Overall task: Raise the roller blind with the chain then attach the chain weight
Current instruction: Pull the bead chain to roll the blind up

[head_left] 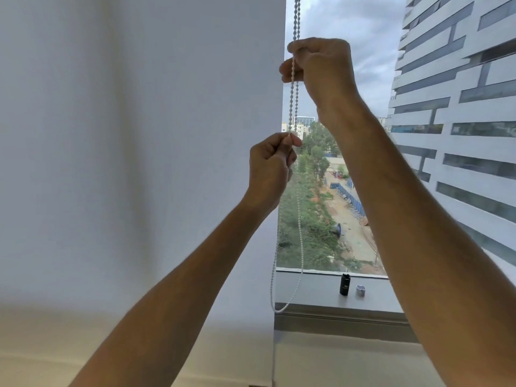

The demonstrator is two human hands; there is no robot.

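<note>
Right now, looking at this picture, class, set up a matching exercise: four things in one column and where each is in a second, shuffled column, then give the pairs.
Things:
1. right hand
2. left hand
3. black chain weight
4. chain loop bottom

Places:
A. standing on the window sill
B. gripping the chain higher up
C. hanging beside the blind's edge, below the sill
D. pinching the chain lower down

Pairs: 1-B, 2-D, 3-A, 4-C
</note>
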